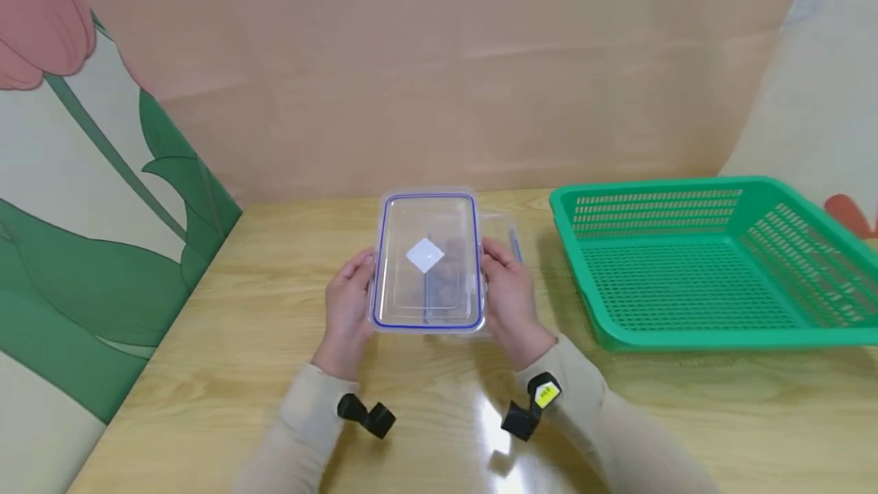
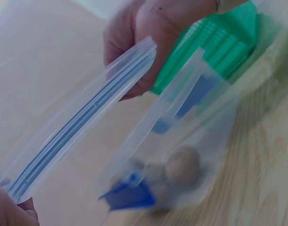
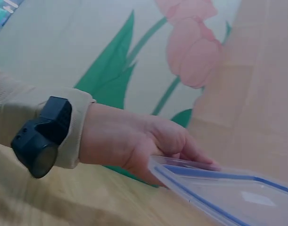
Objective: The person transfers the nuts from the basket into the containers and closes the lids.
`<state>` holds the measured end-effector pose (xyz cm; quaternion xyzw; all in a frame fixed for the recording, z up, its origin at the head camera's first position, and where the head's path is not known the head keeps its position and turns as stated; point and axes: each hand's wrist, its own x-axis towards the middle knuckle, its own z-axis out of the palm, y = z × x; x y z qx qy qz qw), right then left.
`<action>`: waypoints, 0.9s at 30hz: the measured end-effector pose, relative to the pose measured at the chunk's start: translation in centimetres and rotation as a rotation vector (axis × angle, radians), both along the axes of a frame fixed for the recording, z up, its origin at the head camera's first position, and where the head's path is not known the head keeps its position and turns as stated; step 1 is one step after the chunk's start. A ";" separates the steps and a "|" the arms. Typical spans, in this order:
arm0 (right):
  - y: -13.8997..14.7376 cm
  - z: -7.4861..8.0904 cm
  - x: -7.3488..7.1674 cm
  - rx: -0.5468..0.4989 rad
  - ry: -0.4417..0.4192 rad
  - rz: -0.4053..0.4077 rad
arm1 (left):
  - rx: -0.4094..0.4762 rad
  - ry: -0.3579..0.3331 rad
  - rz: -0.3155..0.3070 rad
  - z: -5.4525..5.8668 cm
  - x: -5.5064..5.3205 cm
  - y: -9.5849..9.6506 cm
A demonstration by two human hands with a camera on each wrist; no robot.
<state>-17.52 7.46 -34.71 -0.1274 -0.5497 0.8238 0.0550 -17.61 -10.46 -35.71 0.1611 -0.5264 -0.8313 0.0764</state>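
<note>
A clear rectangular lid (image 1: 401, 296) with a blue seal line and a white diamond label is held up in both hands. My left hand (image 1: 348, 307) grips its left edge, and my right hand (image 1: 511, 297) grips the right edge. Below and slightly right of the lid stands a clear plastic container (image 1: 504, 229), partly hidden by it in the head view. The left wrist view shows the lid edge-on, apart from the container, with brown round items (image 2: 183, 165) and blue clips (image 2: 129, 195) at the container; the round items are blurred.
A green plastic basket (image 1: 595, 303) with slotted walls stands on the right of the wooden table (image 1: 267, 303). Behind the table is a pinkish-beige backdrop (image 1: 411, 75), with a tulip-patterned wall (image 1: 75, 280) on the left.
</note>
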 end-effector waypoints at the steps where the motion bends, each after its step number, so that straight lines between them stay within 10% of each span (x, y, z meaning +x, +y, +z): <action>1: 0.6 -0.1 0.0 -0.009 -0.009 -0.006 | -0.006 -0.001 -0.003 -0.1 -0.1 0.6; 15: 5.2 0.3 0.0 0.073 -0.030 -0.075 | -0.152 0.099 0.006 -0.3 -0.8 5.4; 27: 4.7 1.9 -0.2 0.142 0.169 -0.273 | -0.349 0.463 0.109 2.1 -0.3 5.3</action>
